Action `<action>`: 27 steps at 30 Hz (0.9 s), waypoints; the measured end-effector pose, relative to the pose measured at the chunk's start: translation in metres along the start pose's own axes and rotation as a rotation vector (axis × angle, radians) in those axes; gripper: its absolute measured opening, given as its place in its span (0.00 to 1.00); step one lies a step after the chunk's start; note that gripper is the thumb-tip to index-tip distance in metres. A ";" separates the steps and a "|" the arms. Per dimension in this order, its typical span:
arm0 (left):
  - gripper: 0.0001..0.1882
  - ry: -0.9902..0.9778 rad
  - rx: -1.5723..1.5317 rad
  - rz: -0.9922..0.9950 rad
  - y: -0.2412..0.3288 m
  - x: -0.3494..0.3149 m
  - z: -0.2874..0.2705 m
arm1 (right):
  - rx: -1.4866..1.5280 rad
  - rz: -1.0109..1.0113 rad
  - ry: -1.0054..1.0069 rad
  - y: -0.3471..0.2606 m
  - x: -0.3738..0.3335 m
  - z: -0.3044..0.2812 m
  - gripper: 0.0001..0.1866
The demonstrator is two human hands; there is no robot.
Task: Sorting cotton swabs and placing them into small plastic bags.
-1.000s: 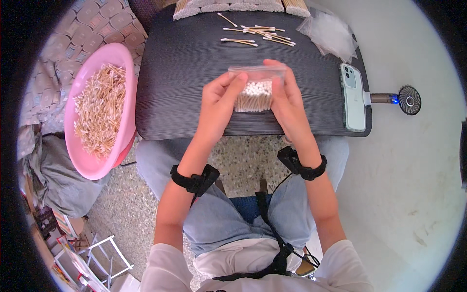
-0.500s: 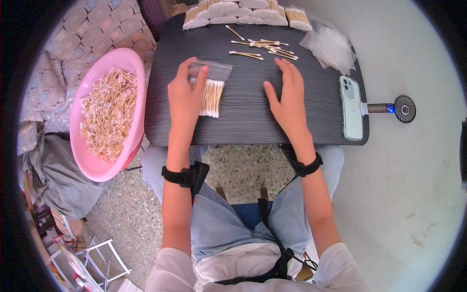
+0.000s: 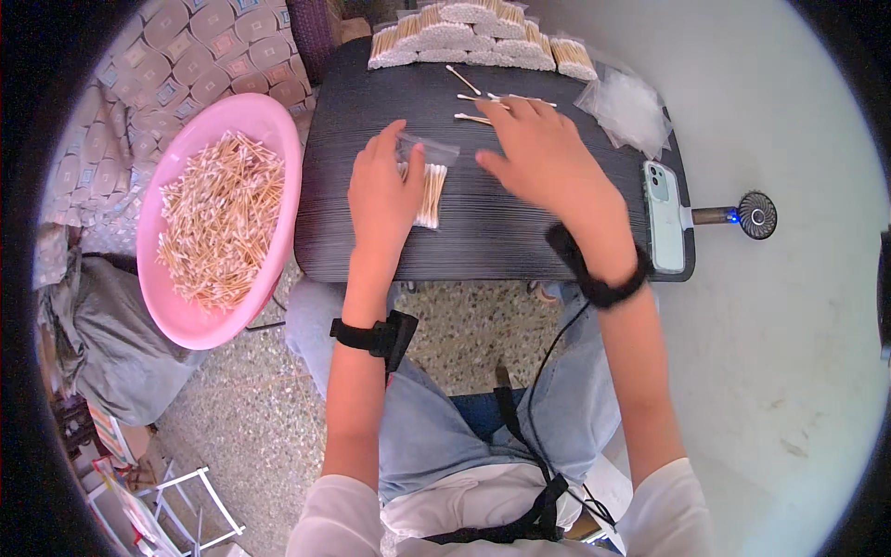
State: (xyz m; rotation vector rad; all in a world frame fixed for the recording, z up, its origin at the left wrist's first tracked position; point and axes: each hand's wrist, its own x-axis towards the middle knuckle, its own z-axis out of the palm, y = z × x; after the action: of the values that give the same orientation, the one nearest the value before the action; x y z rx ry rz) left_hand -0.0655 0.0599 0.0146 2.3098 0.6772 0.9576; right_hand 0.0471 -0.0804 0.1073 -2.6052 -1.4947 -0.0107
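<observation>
A small clear zip bag (image 3: 431, 197) of cotton swabs lies flat on the black table (image 3: 483, 241). My left hand (image 3: 382, 190) rests along its left side, thumb and fingers apart, covering part of the bag. My right hand (image 3: 557, 162) is over the loose cotton swabs (image 3: 462, 80) beyond the bag, with its fingers stretched forward and slightly blurred. It hides most of those swabs, so contact with them is unclear.
Filled swab packs (image 3: 455, 42) are stacked along the far edge. Flat clear bags (image 3: 626, 111) lie at the far right, above a phone (image 3: 664, 218) and a small fan (image 3: 756, 215). Left of the table stands a pink basin (image 3: 290, 176) full of swabs.
My right hand has moved forward and turned leftward, over the loose swabs. My left hand stays beside the bag. The whole view has shifted slightly.
</observation>
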 end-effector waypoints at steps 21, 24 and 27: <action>0.17 -0.013 0.056 0.021 -0.004 -0.003 0.001 | 0.109 0.150 -0.303 0.080 0.082 0.047 0.33; 0.18 -0.011 0.071 0.021 0.000 -0.002 0.004 | -0.005 0.088 -0.354 0.078 0.069 0.053 0.41; 0.18 -0.015 0.091 -0.006 0.005 -0.002 0.005 | 0.009 -0.008 -0.402 0.066 0.055 0.058 0.40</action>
State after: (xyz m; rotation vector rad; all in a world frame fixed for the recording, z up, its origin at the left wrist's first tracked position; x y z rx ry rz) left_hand -0.0614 0.0534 0.0143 2.3903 0.7355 0.9235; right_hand 0.1280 -0.0584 0.0466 -2.7071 -1.6104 0.5475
